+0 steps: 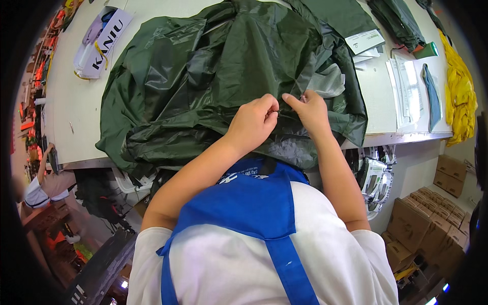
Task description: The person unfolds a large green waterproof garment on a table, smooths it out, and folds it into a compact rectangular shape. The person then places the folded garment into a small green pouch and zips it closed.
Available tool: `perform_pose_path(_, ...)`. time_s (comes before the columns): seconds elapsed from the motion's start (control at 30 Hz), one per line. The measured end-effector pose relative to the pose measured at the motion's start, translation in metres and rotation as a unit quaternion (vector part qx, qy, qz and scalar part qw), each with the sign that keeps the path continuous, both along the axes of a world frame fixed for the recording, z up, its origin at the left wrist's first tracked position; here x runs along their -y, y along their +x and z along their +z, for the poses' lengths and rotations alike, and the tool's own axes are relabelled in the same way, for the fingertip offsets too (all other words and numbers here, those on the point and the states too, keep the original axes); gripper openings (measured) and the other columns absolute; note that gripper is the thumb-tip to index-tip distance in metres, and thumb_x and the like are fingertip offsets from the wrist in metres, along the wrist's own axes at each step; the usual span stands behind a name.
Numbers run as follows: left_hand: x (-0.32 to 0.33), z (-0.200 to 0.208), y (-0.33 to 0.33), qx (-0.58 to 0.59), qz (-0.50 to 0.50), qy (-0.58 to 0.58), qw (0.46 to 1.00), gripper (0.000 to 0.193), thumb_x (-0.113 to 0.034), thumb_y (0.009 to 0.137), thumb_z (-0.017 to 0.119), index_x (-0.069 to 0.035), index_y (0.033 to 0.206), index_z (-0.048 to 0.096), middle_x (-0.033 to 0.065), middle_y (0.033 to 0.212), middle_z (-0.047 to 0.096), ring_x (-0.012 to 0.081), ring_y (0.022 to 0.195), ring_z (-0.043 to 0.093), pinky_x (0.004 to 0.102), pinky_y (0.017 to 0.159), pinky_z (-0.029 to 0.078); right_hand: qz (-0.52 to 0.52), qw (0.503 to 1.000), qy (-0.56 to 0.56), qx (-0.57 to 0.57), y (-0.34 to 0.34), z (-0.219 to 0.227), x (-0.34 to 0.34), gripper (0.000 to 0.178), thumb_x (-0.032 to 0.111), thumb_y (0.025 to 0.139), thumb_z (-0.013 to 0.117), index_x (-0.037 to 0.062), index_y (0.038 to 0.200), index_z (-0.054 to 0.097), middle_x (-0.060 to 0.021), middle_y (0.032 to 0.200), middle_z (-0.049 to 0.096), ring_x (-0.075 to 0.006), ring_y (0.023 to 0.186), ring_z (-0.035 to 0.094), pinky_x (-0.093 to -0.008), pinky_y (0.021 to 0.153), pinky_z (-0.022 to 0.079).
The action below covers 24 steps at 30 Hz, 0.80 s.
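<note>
A dark green waterproof garment (203, 76) lies spread over a white worktable (76, 96), with its near part hanging over the table's front edge. My left hand (254, 119) pinches the fabric at a seam near the garment's middle. My right hand (310, 109) grips the same seam right beside it, the fingertips of both hands almost touching. A patch of pale mesh lining (328, 81) shows just beyond my right hand. I wear a blue apron (249, 203) over a white shirt.
A white plastic bag (99, 40) lies at the table's far left. Paper sheets (406, 91), another folded dark green garment (396, 20) and a yellow garment (460, 91) sit at the right. Cardboard boxes (432, 223) are stacked on the floor at the right. Another person (40, 188) is at the left.
</note>
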<state>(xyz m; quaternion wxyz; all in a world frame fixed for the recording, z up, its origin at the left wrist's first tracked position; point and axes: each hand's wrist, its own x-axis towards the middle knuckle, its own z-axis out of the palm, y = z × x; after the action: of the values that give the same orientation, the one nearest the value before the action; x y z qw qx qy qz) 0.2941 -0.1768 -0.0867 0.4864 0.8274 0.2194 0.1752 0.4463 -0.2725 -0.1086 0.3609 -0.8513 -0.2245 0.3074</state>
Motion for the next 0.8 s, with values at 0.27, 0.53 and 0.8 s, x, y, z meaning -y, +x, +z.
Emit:
perform_pose_path(0.27, -0.009, -0.002, -0.003, 0.004, 0.088, -0.206, 0.975, 0.016, 0.002, 0.082, 0.06, -0.007, 0.083, 0.046, -0.0029, 0.072, 0.049, 0.0049, 0.065, 0.05, 0.0202, 0.06, 0.041, -0.077, 0.967, 0.21, -0.125, 0.0, -0.003, 0.019, 0.018, 0.003, 0.084, 0.063, -0.0027, 0.1, 0.059, -0.002, 0.081, 0.06, -0.0064, 0.074, 0.052, -0.0233, 0.067, 0.043)
perform_pose_path(0.53, -0.011, 0.016, -0.006, -0.041, 0.075, -0.153, 0.985, 0.01, 0.0, 0.081, 0.06, -0.004, 0.083, 0.051, -0.0011, 0.069, 0.053, 0.0058, 0.062, 0.05, 0.0213, 0.058, 0.041, -0.181, 0.96, 0.176, 0.119, -0.008, 0.006, 0.021, 0.063, 0.017, 0.074, 0.08, -0.002, 0.116, 0.038, -0.0109, 0.093, 0.055, -0.0176, 0.082, 0.055, -0.0277, 0.076, 0.046)
perform_pose_path(0.8, -0.009, 0.008, -0.007, -0.036, 0.075, -0.157, 0.984, 0.007, -0.001, 0.082, 0.059, -0.003, 0.084, 0.053, 0.0009, 0.069, 0.055, 0.0072, 0.061, 0.05, 0.0233, 0.056, 0.041, -0.107, 0.984, 0.106, 0.097, 0.012, -0.017, 0.037, 0.056, 0.006, 0.07, 0.067, -0.0055, 0.117, 0.038, -0.0098, 0.085, 0.058, -0.0196, 0.076, 0.057, -0.0301, 0.074, 0.047)
